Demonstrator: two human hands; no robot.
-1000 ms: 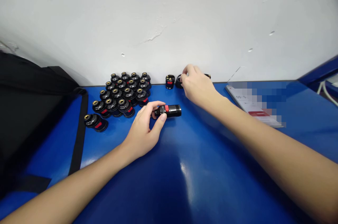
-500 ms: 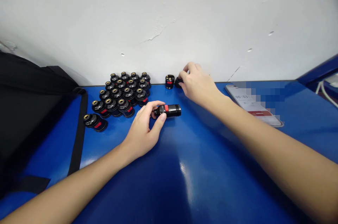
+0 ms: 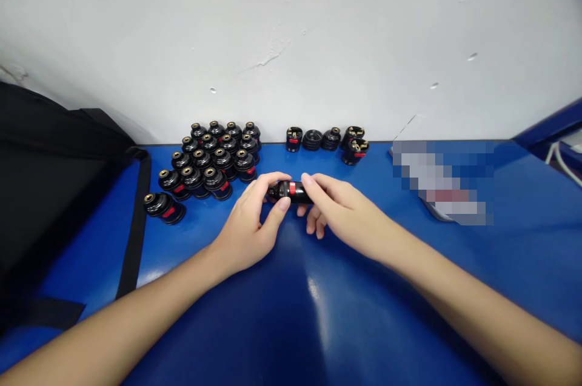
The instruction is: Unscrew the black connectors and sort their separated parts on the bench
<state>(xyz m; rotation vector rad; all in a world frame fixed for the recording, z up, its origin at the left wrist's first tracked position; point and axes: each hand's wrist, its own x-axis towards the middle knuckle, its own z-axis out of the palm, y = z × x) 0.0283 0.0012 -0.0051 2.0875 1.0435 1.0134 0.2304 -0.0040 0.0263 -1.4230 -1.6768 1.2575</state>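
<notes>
A black lamp holder [image 3: 295,191] with a red switch lies sideways between my hands, just above the blue table. My left hand [image 3: 252,216] has thumb and fingers closed around its narrower left end. My right hand [image 3: 343,210] pinches the right end between thumb and forefinger, with the other fingers curled below. That end is covered by the right hand, so whether a separate ring is there I cannot tell. Left of my hands stand several finished-looking lamp holders [image 3: 222,162] in rows, brass threaded tops up. One more lamp holder [image 3: 164,208] stands apart at the front left.
Along the wall [image 3: 291,40] lie a socket body with brass contacts [image 3: 293,140], black threaded rings [image 3: 312,140], a cap [image 3: 331,139] and two more socket bodies [image 3: 355,153]. A black bag [image 3: 54,192] with straps occupies the left. A blurred-out phone [image 3: 439,213] lies at right.
My right hand has come back from the parts by the wall, toward me, and now grips the right end of the lamp holder. My left hand keeps its hold, almost unmoved.
</notes>
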